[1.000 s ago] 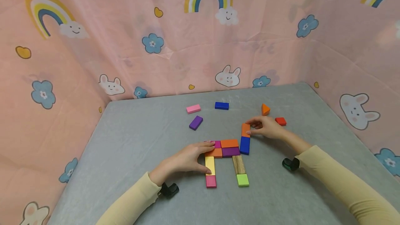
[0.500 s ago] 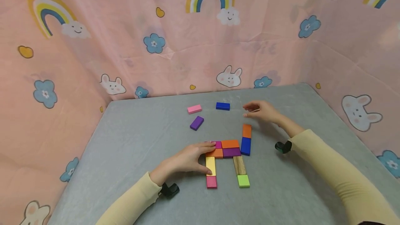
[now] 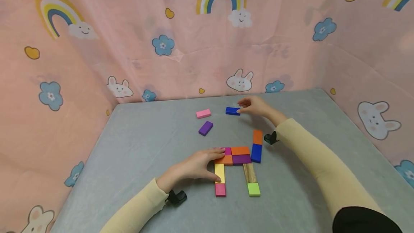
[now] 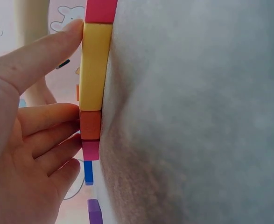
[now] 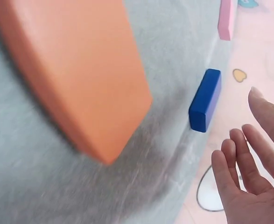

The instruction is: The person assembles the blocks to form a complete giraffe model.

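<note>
My left hand (image 3: 197, 164) lies on the left part of a flat block figure, fingers extended. Its thumb touches the yellow block (image 4: 94, 67), and its fingertips meet the orange block (image 4: 90, 125) and magenta block (image 4: 90, 150). At the far side, my right hand (image 3: 256, 106) is beside a loose blue block (image 3: 231, 111), thumb and fingers apart. In the right wrist view there is a gap between that hand and the blue block (image 5: 205, 101). The figure also has a purple block (image 3: 241, 159), a wood-grain block (image 3: 249, 173) and a lime green block (image 3: 253, 189).
A pink block (image 3: 203, 114) and a purple block (image 3: 205, 128) lie loose behind the figure. An upright pair, an orange block (image 3: 257, 137) above a blue block (image 3: 256, 153), adjoins its right end under my right forearm. Pink patterned cloth (image 3: 181, 71) walls the grey table (image 3: 145, 136).
My right hand has let go of the orange block at the figure's right end and moved away and left to the loose blue block. The left hand has stayed in place.
</note>
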A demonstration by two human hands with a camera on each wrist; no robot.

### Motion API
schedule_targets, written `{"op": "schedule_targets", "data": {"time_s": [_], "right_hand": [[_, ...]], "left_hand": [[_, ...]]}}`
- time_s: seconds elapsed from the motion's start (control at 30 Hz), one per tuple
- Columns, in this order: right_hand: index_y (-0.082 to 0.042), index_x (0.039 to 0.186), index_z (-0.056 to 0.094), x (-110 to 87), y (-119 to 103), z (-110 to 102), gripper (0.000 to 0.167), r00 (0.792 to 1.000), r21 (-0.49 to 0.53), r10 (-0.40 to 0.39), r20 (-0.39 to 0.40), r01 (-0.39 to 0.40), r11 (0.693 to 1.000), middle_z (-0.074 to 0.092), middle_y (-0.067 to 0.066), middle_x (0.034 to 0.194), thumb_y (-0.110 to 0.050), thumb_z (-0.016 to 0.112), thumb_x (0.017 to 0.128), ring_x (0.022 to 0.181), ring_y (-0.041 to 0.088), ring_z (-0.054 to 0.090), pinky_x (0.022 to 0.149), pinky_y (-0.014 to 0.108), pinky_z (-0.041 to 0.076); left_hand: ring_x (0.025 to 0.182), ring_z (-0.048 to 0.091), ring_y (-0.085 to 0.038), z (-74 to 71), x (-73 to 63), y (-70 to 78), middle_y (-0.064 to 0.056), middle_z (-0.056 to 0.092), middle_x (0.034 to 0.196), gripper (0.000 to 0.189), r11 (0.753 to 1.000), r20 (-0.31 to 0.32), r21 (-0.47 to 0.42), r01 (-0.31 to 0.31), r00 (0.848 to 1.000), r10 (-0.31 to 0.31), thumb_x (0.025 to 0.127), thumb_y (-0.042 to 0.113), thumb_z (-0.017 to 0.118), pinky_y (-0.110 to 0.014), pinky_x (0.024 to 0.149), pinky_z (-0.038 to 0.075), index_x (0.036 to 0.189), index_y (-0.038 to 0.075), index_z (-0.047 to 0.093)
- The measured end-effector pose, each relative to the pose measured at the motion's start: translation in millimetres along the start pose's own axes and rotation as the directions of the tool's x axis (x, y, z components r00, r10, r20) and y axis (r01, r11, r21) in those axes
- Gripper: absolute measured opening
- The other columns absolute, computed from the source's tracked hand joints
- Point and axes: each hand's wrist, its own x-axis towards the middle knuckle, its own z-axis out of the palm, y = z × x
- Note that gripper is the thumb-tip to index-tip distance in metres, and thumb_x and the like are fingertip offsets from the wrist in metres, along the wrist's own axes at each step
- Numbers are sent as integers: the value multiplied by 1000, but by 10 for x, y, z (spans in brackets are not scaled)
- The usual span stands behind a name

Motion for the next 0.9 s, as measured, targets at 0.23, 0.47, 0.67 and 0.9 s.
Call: {"op": "schedule_targets", "data": {"time_s": [0.23, 0.47, 0.67, 0.9], "right_hand": [[2, 127, 57, 162, 31, 89, 50, 1000, 13, 7, -16, -7, 1000, 60, 22, 125, -23, 70, 86, 115, 36, 57, 99, 47, 45], [5, 126, 56, 214, 51, 139, 47, 999, 65, 48, -16, -47, 997, 60, 24, 124, -18, 68, 87, 115, 36, 57, 99, 48, 45], [5, 124, 58, 240, 113, 182, 46, 999, 70, 49, -1, -49, 996, 61, 23, 123, -13, 72, 84, 113, 35, 57, 98, 45, 46], [3, 121, 60, 239, 146, 204, 44, 999, 52, 47, -17, -46, 998, 62, 21, 122, -13, 74, 82, 111, 34, 58, 97, 45, 47]], "left_hand": [[141, 32, -16, -3, -4, 2, 3, 34, 153, 80, 1000, 0, 6, -2, 1000, 2, 79, 45, 74, -36, 113, 32, 144, 11, 42], [141, 32, -16, 3, -4, 0, 2, 34, 153, 79, 1000, -6, 11, -10, 1000, 10, 79, 44, 74, -36, 113, 32, 143, 11, 43], [141, 33, -17, 0, 0, 2, 1, 35, 153, 79, 1000, -5, 17, -19, 1000, 19, 79, 44, 74, -36, 113, 32, 143, 10, 43], [141, 32, -17, 0, 2, -2, 1, 35, 153, 79, 1000, -3, 12, -17, 1000, 17, 79, 44, 74, -35, 113, 32, 143, 10, 43]]}}
